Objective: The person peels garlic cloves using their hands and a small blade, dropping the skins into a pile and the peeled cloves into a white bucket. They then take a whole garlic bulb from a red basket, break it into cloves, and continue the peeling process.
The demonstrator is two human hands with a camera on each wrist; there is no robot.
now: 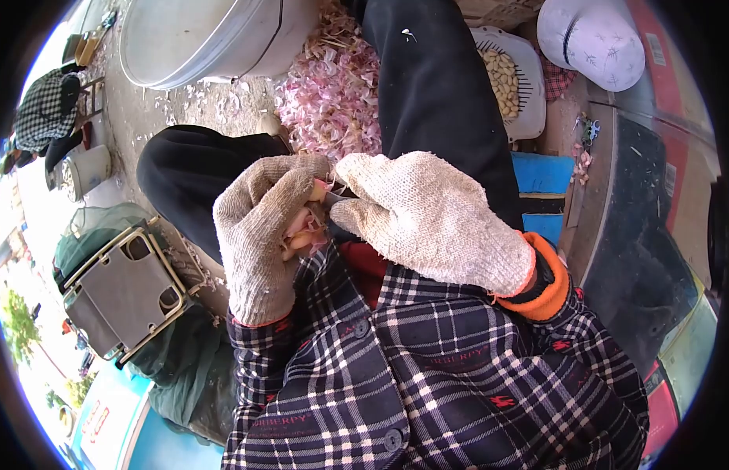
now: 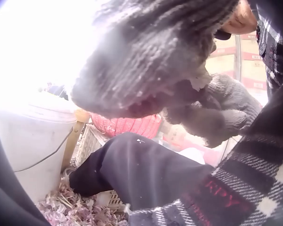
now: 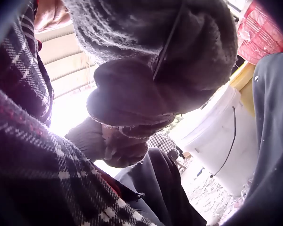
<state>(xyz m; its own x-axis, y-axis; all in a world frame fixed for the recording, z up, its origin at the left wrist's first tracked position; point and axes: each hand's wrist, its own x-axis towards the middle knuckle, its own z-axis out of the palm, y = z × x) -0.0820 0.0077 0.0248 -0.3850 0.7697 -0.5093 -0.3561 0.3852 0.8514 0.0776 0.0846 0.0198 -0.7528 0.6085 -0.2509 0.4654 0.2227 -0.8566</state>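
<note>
In the head view my gloved left hand (image 1: 258, 227) curls round several garlic cloves (image 1: 304, 233) with pinkish skins, held close before the plaid jacket. One clove (image 1: 320, 190) pokes up at its fingertips. My gloved right hand (image 1: 431, 215) meets it there, gripping a small knife (image 1: 331, 200) of which only a short grey bit of blade shows; the handle is hidden in the glove. In the left wrist view the left glove (image 2: 151, 61) covers the cloves. The right glove (image 3: 146, 61) fills the top of the right wrist view, its fingers bent.
Pink garlic peels (image 1: 333, 102) lie heaped between the legs. A white basket (image 1: 529, 117) of peeled cloves (image 1: 501, 82) stands beyond the right leg, a white bucket (image 1: 164, 39) at the upper left. A folding chair (image 1: 125, 294) is at the left; another person (image 1: 47, 110) sits farther off.
</note>
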